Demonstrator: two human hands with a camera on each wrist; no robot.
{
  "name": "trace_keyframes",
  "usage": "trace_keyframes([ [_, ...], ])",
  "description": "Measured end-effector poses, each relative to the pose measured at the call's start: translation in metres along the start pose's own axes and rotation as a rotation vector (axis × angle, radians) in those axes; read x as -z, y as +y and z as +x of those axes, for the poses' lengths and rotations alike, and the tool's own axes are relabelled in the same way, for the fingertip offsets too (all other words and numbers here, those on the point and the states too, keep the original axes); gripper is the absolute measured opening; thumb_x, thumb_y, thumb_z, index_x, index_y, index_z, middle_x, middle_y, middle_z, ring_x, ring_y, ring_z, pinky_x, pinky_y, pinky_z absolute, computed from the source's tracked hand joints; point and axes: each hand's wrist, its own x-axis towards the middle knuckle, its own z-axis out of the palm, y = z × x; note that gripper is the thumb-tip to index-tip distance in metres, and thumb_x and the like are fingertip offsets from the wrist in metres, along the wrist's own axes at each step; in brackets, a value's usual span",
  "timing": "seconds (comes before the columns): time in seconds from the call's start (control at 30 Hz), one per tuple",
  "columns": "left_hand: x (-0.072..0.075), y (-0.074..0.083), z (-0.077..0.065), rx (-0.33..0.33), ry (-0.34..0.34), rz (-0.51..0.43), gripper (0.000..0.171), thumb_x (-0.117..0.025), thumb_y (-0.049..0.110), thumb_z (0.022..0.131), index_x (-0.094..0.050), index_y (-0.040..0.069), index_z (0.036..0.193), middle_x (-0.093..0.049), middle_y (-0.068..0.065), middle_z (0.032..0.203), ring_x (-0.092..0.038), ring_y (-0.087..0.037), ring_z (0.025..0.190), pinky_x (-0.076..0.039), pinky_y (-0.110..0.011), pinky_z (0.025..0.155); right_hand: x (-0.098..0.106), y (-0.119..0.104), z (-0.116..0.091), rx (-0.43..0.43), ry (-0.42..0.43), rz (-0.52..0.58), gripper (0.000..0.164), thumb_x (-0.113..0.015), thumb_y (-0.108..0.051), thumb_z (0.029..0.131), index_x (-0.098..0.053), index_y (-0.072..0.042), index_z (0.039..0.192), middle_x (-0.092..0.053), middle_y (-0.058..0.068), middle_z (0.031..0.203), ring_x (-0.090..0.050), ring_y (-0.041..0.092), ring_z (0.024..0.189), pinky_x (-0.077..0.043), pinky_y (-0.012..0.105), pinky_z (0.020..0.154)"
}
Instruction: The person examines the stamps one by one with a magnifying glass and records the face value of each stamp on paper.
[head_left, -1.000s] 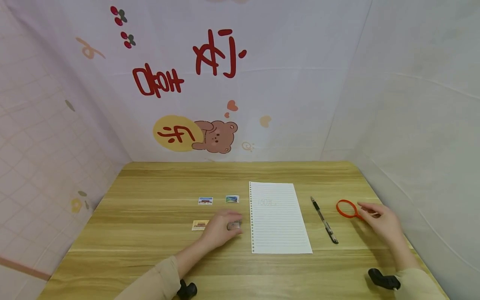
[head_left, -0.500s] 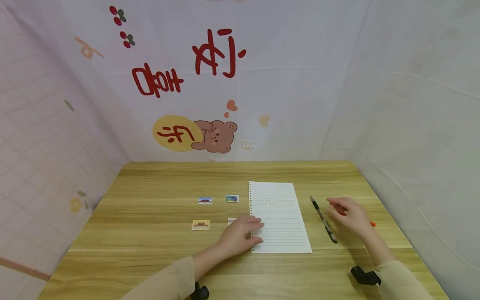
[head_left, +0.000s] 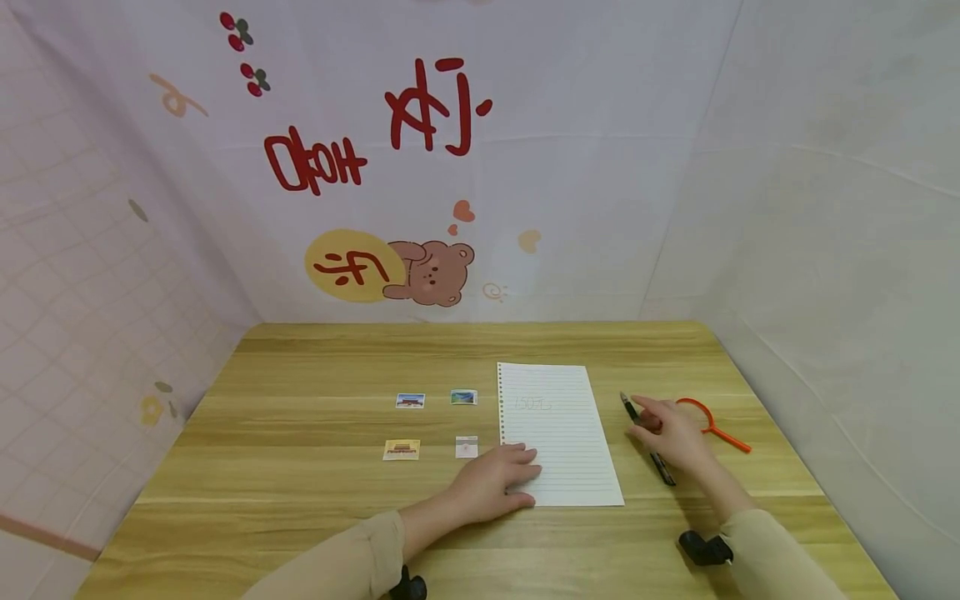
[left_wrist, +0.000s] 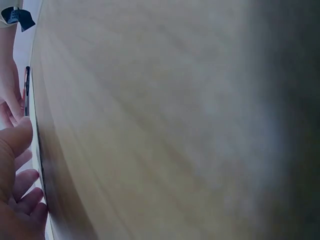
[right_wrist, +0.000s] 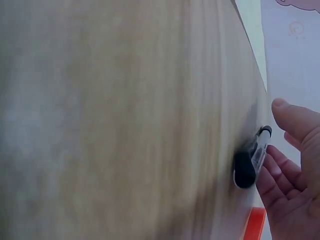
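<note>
My left hand (head_left: 486,487) rests on the lower left of a lined sheet of paper (head_left: 570,450), fingers extended over its punched edge. Faint handwriting shows near the top of the sheet. On the right, my right hand (head_left: 678,435) hovers over a black-capped clear pen (head_left: 664,473), thumb and fingers apart around its middle. The right wrist view shows the pen (right_wrist: 245,169) lying on the table beside the loosely bent fingers. Just behind that hand lies an orange-red magnifying glass (head_left: 729,439), part of its ring hidden by the hand.
Left of the sheet lie several small stamps: a blue one (head_left: 410,401), a green-blue one (head_left: 464,397), a yellow one (head_left: 402,450) and a pale one (head_left: 467,447). White printed cloth (head_left: 585,208) hangs behind and beside the wooden table (head_left: 315,358).
My left hand has moved right from the pale stamp onto the sheet, leaving the stamp on the table. My right hand has let go of the magnifying glass and moved left to the pen.
</note>
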Motion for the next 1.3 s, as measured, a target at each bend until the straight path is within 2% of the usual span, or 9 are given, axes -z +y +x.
trace_keyframes([
  [0.27,-0.002,-0.002,0.0,0.006,-0.007,0.002,0.038,-0.074,0.031,0.09,-0.071,0.018,0.127,-0.055,-0.002,0.142,-0.045,-0.02,0.136,-0.033,-0.034,0.113,-0.008,-0.002,0.003,0.002,0.052,-0.031,0.051,-0.083,-0.016,0.08,-0.066,0.0,0.125,-0.062,0.003,0.084,-0.056,0.018,0.072,-0.049,0.039,0.065],
  [0.67,-0.002,-0.005,0.0,0.008,-0.019,-0.022,0.04,-0.074,0.032,0.09,-0.07,0.018,0.127,-0.054,-0.001,0.143,-0.044,-0.019,0.137,-0.031,-0.034,0.114,-0.009,-0.003,0.006,-0.032,0.032,-0.062,0.044,-0.078,-0.007,0.083,-0.067,-0.004,0.126,-0.06,-0.001,0.078,-0.05,0.012,0.065,-0.042,0.03,0.056],
  [0.8,-0.002,-0.005,0.0,0.007,-0.018,-0.025,0.04,-0.073,0.032,0.09,-0.07,0.018,0.128,-0.054,-0.001,0.143,-0.044,-0.019,0.137,-0.031,-0.034,0.114,-0.007,-0.003,0.006,-0.016,0.031,-0.034,0.043,-0.075,-0.003,0.085,-0.067,-0.006,0.127,-0.058,-0.001,0.077,-0.048,0.012,0.065,-0.042,0.03,0.056],
  [0.9,-0.001,-0.005,0.0,0.008,-0.021,-0.027,0.04,-0.073,0.032,0.09,-0.069,0.018,0.128,-0.054,-0.001,0.144,-0.044,-0.019,0.137,-0.03,-0.034,0.114,-0.006,-0.002,0.005,0.012,0.027,0.038,0.041,-0.071,0.002,0.087,-0.067,-0.005,0.127,-0.058,0.0,0.077,-0.047,0.011,0.064,-0.042,0.027,0.054],
  [1.03,-0.001,-0.004,0.0,0.005,-0.021,-0.022,0.04,-0.073,0.032,0.09,-0.069,0.018,0.128,-0.054,-0.001,0.144,-0.044,-0.019,0.137,-0.031,-0.033,0.114,-0.002,0.001,0.005,0.02,-0.01,0.222,0.038,-0.063,0.004,0.093,-0.064,0.0,0.13,-0.058,0.003,0.08,-0.045,0.008,0.061,-0.041,0.024,0.05],
  [1.17,-0.001,-0.005,0.0,0.006,-0.023,-0.026,0.04,-0.073,0.032,0.091,-0.069,0.018,0.128,-0.053,-0.001,0.144,-0.043,-0.018,0.137,-0.03,-0.033,0.114,0.003,0.0,0.005,-0.042,-0.062,0.428,0.038,-0.056,-0.001,0.1,-0.055,0.003,0.138,-0.052,0.008,0.084,-0.044,0.01,0.061,-0.042,0.025,0.05],
  [1.3,-0.002,-0.005,0.001,0.014,-0.024,-0.027,0.041,-0.073,0.032,0.091,-0.069,0.018,0.128,-0.053,0.0,0.144,-0.043,-0.018,0.137,-0.03,-0.034,0.114,0.007,-0.001,0.006,-0.083,-0.084,0.575,0.042,-0.054,-0.007,0.102,-0.05,0.002,0.142,-0.053,0.016,0.089,-0.05,0.014,0.066,-0.047,0.028,0.055],
])
